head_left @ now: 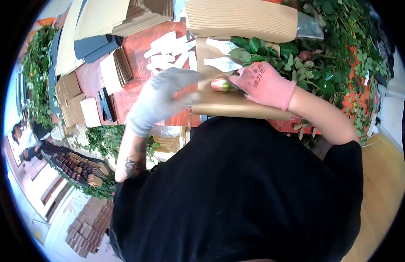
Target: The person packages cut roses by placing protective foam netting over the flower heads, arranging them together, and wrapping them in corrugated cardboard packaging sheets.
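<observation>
My right hand (264,85), in a pink glove with dark lettering, is closed around a rose just behind its bud. The rose bud (220,84) is pale pink with green at its base and points left over a brown cardboard sheet (241,105). My left hand (163,98), in a grey-white glove, is blurred by motion left of the bud. A gap shows between its thumb and fingers, and I see nothing held there. Just above the bud lie two white mesh sleeves (222,64), their wide ends beside green rose leaves (257,50).
Corrugated cardboard (241,19) lies along the back. White strips (165,50) are scattered on the red table (137,43). Folded cardboard pieces (115,70) and a large cardboard stack (145,15) stand to the left. Leafy stems (337,26) crowd the right side.
</observation>
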Demonstrator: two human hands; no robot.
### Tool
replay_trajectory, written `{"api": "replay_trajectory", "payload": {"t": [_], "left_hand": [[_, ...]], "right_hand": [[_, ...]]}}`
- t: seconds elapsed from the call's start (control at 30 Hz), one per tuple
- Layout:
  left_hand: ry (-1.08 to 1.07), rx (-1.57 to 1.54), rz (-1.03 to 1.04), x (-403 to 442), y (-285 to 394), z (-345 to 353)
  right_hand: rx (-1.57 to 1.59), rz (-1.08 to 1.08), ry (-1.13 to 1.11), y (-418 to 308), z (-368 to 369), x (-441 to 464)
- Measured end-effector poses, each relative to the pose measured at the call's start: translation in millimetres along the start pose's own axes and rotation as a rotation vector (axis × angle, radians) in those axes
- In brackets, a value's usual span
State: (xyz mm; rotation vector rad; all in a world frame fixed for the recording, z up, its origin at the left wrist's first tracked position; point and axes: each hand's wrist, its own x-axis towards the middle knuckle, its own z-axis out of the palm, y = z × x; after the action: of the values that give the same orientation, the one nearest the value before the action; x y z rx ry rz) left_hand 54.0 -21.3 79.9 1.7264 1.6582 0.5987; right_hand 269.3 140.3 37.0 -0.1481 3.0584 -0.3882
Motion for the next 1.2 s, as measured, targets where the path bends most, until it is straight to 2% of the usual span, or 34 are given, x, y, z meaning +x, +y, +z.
{"api": "replay_trajectory", "payload": {"t": [0.03,0.07,0.13,0.2,0.23,0.33,0.37,0.4,0.47,0.53,0.6,0.63,0.7,0.73,0.8,0.87,0.9,0.97,1.03,1.13,1.2], "left_hand": [[0.007,-0.019,0.169,5.9,1.1,14.0],[-0.015,0.008,0.229,12.2,7.2,23.0],[-0.121,0.017,0.130,13.6,10.5,36.9],[-0.112,0.008,0.124,12.3,10.1,36.1],[-0.130,-0.003,0.130,10.6,10.6,36.9],[-0.146,-0.027,0.100,9.5,7.1,37.0],[-0.143,-0.032,0.114,9.2,5.3,37.6],[-0.139,-0.034,0.114,8.8,4.9,37.7],[-0.163,-0.013,0.106,8.4,3.6,38.0],[-0.169,-0.027,0.105,8.7,-0.5,40.7],[-0.182,-0.040,0.108,9.3,-4.2,42.9],[-0.126,-0.032,0.178,9.6,-6.0,43.9],[-0.075,-0.031,0.250,10.2,-6.4,40.3],[-0.048,-0.081,0.123,11.6,-4.9,31.9],[0.035,-0.130,-0.128,16.0,-16.9,19.7],[0.187,0.180,0.071,23.2,-28.9,26.3],[0.197,0.180,0.067,25.9,-35.9,34.6],[0.024,0.310,0.088,32.7,-43.2,47.2],[0.055,0.308,0.140,31.6,-47.1,47.0],[0.085,0.280,0.200,22.6,-58.1,42.7],[0.144,0.249,0.176,12.4,-59.2,31.3]], "right_hand": [[-0.004,0.014,-0.122,-1.5,-6.9,3.7],[-0.010,0.028,-0.244,-2.9,-11.9,5.9],[-0.038,-0.045,-0.188,-3.2,-15.3,2.6],[0.028,0.257,0.088,-8.2,-20.5,4.6],[-0.014,0.337,0.075,-7.1,-16.1,6.3],[-0.101,0.388,0.130,-3.3,4.9,7.1],[-0.066,0.454,0.039,-0.1,3.7,10.7],[-0.068,0.452,0.036,4.3,6.8,9.9],[-0.172,0.418,0.194,9.3,9.5,8.6],[-0.119,0.427,0.141,5.9,1.4,11.1],[-0.101,0.334,-0.228,0.1,-3.6,10.4],[-0.058,0.240,-0.076,-0.5,2.4,2.0],[-0.075,0.213,0.003,-0.3,5.6,-3.7],[-0.094,0.186,0.086,-0.1,6.7,-5.4],[-0.072,0.223,0.004,1.7,6.4,-2.0],[-0.060,0.287,-0.263,-1.7,1.2,2.1],[-0.061,0.273,-0.227,-1.7,2.2,0.5],[-0.036,0.294,-0.259,0.5,3.5,3.9],[0.000,0.337,-0.294,0.7,5.4,2.6],[-0.032,0.315,-0.242,2.1,10.7,-3.3],[-0.052,0.229,0.029,4.7,16.6,-4.7]]}}
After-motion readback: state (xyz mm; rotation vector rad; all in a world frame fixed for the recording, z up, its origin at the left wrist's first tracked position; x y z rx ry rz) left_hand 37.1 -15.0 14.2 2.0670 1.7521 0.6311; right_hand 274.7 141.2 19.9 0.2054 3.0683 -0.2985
